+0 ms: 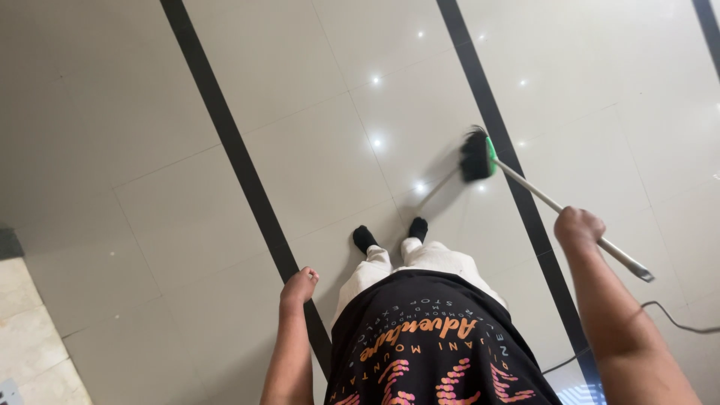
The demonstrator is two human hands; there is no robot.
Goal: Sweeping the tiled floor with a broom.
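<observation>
You see even, soft daylight and a sharp frame. Small ceiling lights glare off the glossy floor tiles [315, 150]. The left side dims.

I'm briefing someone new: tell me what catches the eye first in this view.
The broom, with its green head and black bristles, stands out on the glossy pale tiled floor, its bristles down beside a black floor stripe. The right hand holds its long pale handle, while the left hand hangs loose and empty.

Right hand [579, 226] fingers hidden behind its own back, grip on the broom handle [559, 206] unseen. Both forearms and the black shirt [435, 352] cut off by the bottom edge. Cable [675, 319] runs off right edge.
</observation>
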